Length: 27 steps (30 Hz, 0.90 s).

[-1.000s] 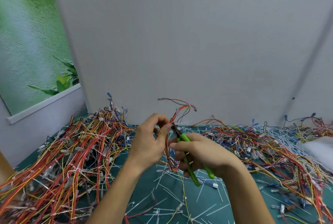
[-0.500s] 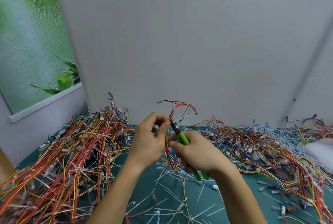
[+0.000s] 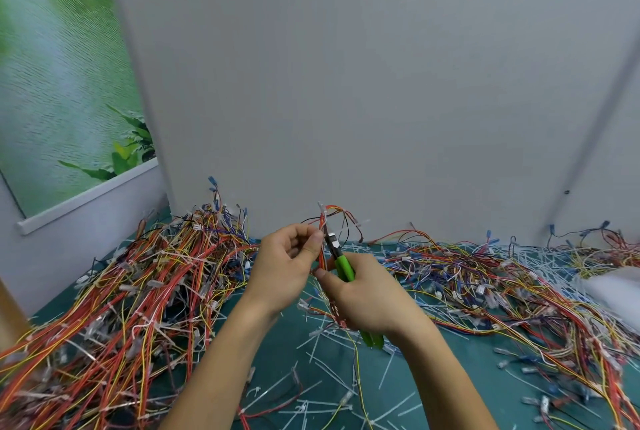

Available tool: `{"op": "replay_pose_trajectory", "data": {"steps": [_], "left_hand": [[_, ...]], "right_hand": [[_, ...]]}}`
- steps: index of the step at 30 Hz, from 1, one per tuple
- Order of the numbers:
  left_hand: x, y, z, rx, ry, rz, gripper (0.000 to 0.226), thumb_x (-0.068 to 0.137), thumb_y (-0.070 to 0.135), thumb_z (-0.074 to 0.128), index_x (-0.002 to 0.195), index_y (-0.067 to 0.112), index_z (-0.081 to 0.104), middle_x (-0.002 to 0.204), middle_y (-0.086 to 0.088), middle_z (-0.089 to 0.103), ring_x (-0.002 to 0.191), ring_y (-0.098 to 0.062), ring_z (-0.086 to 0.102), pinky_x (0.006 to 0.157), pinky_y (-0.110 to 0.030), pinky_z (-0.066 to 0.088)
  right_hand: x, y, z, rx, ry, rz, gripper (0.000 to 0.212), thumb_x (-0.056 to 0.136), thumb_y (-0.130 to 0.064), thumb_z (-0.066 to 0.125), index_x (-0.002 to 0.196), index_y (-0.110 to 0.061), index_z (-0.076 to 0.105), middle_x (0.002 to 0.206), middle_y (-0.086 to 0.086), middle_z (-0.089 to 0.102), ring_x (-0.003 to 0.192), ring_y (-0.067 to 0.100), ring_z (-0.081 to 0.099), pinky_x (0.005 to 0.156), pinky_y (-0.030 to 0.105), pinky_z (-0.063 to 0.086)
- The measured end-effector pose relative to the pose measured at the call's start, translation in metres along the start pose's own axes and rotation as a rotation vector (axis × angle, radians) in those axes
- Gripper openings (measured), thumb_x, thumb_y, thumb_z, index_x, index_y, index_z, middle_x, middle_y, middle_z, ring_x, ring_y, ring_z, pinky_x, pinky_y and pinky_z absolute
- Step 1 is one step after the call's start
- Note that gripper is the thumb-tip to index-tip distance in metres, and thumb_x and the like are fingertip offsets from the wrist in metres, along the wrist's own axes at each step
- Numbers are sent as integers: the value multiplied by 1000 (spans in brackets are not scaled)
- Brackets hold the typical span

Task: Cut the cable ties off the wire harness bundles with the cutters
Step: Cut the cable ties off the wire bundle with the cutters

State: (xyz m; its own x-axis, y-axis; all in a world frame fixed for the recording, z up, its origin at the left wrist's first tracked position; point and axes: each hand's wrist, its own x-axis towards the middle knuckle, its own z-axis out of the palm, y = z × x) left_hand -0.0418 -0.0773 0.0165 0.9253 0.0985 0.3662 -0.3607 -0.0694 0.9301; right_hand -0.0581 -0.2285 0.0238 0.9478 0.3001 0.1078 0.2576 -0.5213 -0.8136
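- Grey wall point(image 3: 346, 83): fills the upper view. A green picture of leaves and water point(image 3: 62, 83) hangs on the left and is cut off by the frame edge.
- Table point(image 3: 478, 360): it has a teal top, seen only in patches between the wires.
- Left wire pile point(image 3: 138, 291): a deep tangle of mostly red, orange and yellow wires that runs out of view at the lower left. I cannot count the separate bundles in it.
- Right wire pile point(image 3: 485, 284): flatter, with more blue mixed in, and cut off at the right edge.
- White shape point(image 3: 616, 287): lies at the far right, blurred and partly out of frame. I cannot tell what it is.
- Loose white ties point(image 3: 329, 377): strewn over the table in front of me, between the two piles.
- My right hand point(image 3: 370, 298): clenched round the green handles of the cutters point(image 3: 344, 267). The palm hides most of the handles, and only their ends show below the wrist.
- My left hand point(image 3: 284, 267): thumb and forefinger pinch the wire bundle point(image 3: 325, 218), which I hold upright above the table between my hands.
- Cutter head: it touches the bundle just beside my left thumb. I cannot tell whether the blades are shut.
- Tie on the held bundle: too small and blurred to make out.
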Motion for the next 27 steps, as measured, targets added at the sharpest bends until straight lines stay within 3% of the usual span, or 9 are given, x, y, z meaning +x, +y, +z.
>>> {"op": "replay_pose_trajectory", "data": {"steps": [5, 9, 12, 16, 20, 24, 27], "left_hand": [[0, 4, -4, -134, -46, -38, 11, 98, 13, 63, 93, 13, 73, 73, 8, 71, 67, 0, 63, 61, -14, 50], [0, 2, -3, -148, -32, -65, 12, 97, 15, 64, 90, 16, 74, 78, 2, 71, 73, -5, 62, 65, -16, 52], [0, 0, -3, -163, -31, -79, 13, 96, 16, 65, 89, 18, 75, 80, 0, 71, 75, -7, 63, 67, -16, 52], [1, -2, -2, -151, -31, -83, 12, 97, 16, 65, 90, 17, 75, 79, 2, 71, 74, -5, 63, 66, -15, 52], [1, -4, 0, -162, -31, -76, 9, 96, 14, 65, 92, 14, 73, 78, 2, 69, 73, -4, 63, 63, -16, 52], [1, -4, 0, -108, -29, 21, 4, 95, 13, 66, 95, 14, 70, 84, 1, 70, 80, -6, 63, 72, -16, 53], [2, -3, -2, -16, -38, 117, 4, 96, 12, 65, 94, 16, 66, 80, 11, 66, 77, -6, 60, 72, -18, 51]], "right_hand": [[1, 0, 2, 30, 44, -36, 34, 100, -43, 63, 73, -24, 54, 47, -12, 50, 41, 2, 45, 45, 15, 36], [0, -3, 2, 93, 13, -11, 36, 99, -43, 64, 75, -19, 54, 55, -5, 52, 47, 13, 51, 50, 27, 45], [-2, -5, 2, 148, -41, 4, 35, 101, -39, 63, 74, -19, 51, 56, -4, 51, 46, 13, 53, 47, 25, 49], [-3, -5, 3, 99, -46, 12, 35, 101, -40, 62, 74, -20, 50, 54, -6, 53, 44, 9, 54, 47, 26, 48], [-2, -3, -1, 23, -3, 12, 44, 102, -47, 59, 80, -8, 55, 61, 4, 53, 50, 16, 50, 57, 32, 44], [-4, -4, -4, 70, 3, 23, 43, 99, -50, 63, 78, -13, 55, 61, 4, 54, 50, 17, 51, 58, 35, 46], [-4, -5, -2, 152, -25, 48, 37, 100, -42, 65, 79, -15, 52, 59, 2, 53, 45, 17, 50, 55, 37, 47]]}}
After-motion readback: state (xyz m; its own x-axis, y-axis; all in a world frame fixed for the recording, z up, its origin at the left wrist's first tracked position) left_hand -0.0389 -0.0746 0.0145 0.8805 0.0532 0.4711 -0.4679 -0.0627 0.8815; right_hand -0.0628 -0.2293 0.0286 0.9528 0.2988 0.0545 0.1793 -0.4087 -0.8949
